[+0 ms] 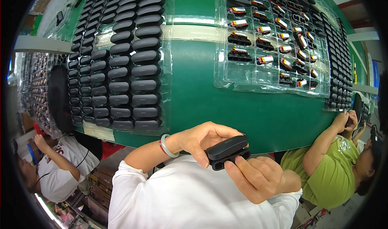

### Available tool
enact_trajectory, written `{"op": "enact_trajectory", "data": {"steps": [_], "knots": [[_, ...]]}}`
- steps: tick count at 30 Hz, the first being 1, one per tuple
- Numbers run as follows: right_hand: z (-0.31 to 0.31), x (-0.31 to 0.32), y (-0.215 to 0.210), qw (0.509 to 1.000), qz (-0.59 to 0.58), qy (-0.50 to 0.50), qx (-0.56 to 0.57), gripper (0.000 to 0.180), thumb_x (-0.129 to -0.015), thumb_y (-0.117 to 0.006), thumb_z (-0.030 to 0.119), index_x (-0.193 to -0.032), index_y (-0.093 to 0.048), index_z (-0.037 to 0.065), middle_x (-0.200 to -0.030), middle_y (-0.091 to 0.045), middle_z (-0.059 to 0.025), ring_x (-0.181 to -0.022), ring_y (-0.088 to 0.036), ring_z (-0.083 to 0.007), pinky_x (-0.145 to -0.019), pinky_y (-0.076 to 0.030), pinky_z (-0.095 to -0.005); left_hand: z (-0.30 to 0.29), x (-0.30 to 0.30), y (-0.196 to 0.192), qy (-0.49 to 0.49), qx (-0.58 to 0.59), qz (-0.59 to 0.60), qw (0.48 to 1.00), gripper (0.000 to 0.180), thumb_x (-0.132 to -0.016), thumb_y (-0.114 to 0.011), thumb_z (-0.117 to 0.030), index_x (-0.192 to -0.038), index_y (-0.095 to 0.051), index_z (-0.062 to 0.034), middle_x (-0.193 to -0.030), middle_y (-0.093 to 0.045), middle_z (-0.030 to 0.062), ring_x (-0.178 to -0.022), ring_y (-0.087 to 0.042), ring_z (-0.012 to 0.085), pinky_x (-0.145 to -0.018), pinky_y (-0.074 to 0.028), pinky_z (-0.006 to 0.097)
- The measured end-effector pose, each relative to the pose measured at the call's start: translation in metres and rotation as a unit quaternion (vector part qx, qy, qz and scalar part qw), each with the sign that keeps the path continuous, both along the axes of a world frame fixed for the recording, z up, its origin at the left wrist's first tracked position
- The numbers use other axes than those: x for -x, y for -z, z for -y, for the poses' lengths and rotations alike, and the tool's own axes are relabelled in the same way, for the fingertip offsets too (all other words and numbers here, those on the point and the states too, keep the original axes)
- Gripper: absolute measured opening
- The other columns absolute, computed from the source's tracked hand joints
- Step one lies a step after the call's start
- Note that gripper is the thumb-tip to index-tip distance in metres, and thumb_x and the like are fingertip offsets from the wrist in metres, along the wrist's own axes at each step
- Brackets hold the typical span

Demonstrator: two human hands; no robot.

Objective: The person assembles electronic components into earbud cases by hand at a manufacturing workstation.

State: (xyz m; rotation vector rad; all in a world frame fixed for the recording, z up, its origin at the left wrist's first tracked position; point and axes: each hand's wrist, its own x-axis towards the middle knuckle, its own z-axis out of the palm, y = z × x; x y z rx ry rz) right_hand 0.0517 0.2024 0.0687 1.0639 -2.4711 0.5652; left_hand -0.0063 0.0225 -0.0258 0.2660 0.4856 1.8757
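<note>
Close to my body, both hands are on a black oblong case (227, 147) that looks like an earbud charging case. Its smooth upper shell sits tilted above a lower black part (219, 164) with rounded openings, and a gap shows between them. My left hand (204, 141) is closed round the case's left end, thumb in front. The fingers of my right hand (254, 176) pinch the lower part from the front right. Whether the two parts are joined is hidden by the fingers.
A clear tray (166, 87) of black oblong cases in rows stands at the left. Another clear tray (238, 85) at the right holds parts with red, yellow and white pieces. More black cases (339, 79) lie beyond it on the green table (194, 103). People sit on both sides.
</note>
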Motion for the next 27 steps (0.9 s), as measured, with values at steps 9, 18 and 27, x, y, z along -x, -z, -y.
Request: {"op": "enact_trajectory", "data": {"steps": [9, 18, 27], "knots": [[0.001, 0.004, 0.003, 1.0, 0.008, -0.01, 0.025, 0.026, -0.068, -0.063, 0.01, -0.092, -0.07, 0.004, -0.084, -0.062, -0.0065, -0.062, -0.049, -0.0111, -0.051, -0.038, -0.0224, -0.001, -0.003, 0.007, -0.001, -0.005, 0.014, 1.0, 0.094, -0.044, -0.087, -0.034, -0.12, -0.052, 0.0079, -0.118, -0.055, 0.0171, -0.111, -0.054, 0.0249, -0.099, -0.039, 0.037], [-0.004, 0.02, -0.002, 0.991, 0.109, -0.028, 0.068, 0.031, -0.063, -0.065, 0.006, -0.093, -0.068, -0.001, -0.08, -0.061, -0.0076, -0.06, -0.052, -0.0133, -0.048, -0.039, -0.0239, -0.002, -0.001, 0.004, 0.011, 0.046, 0.029, 0.998, 0.1, -0.042, -0.087, -0.046, -0.117, -0.053, 0.0105, -0.116, -0.057, 0.0172, -0.106, -0.057, 0.0234, -0.097, -0.04, 0.034], [-0.012, 0.048, -0.004, 0.943, 0.302, -0.018, 0.139, 0.03, -0.063, -0.067, -0.006, -0.093, -0.066, 0.002, -0.076, -0.059, -0.004, -0.062, -0.056, -0.0176, -0.052, -0.047, -0.0283, -0.008, -0.005, 0.017, -0.038, -0.04, 0.075, 0.996, 0.077, -0.064, -0.076, -0.043, -0.117, -0.051, 0.0063, -0.094, -0.058, 0.0118, -0.08, -0.06, 0.0188, -0.069, -0.049, 0.028]]}}
